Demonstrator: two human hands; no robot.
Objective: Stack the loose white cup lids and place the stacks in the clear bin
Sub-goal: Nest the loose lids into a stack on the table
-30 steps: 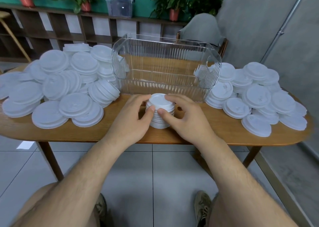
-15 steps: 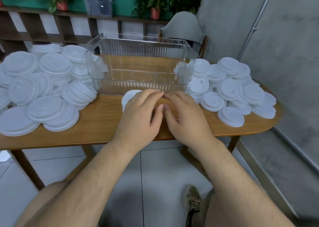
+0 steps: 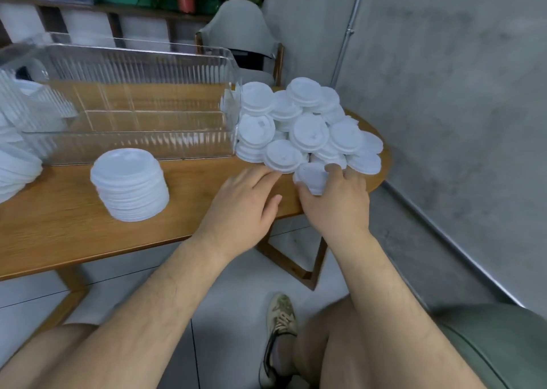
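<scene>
A neat stack of white cup lids (image 3: 130, 184) stands alone on the wooden table (image 3: 59, 229), in front of the clear ribbed bin (image 3: 127, 113). Nothing lies on the bin's visible floor. A heap of loose white lids (image 3: 305, 128) lies at the table's right end, beside the bin. My right hand (image 3: 334, 199) grips a lid (image 3: 312, 177) at the near edge of that heap, thumb and fingers around its rim. Just left of it, my left hand (image 3: 245, 205) rests flat on the table with its fingers apart, fingertips close to the heap, holding nothing.
More loose lids (image 3: 14, 169) pile up at the left edge of view. A grey chair (image 3: 239, 39) stands behind the table's right end. A concrete wall (image 3: 444, 92) with a metal pipe runs close on the right. My knees and a shoe are below the table edge.
Both hands let go of the stack and moved right to the right-hand heap. My right hand closed on a lid there. The view swung right, so the stack now sits at the left.
</scene>
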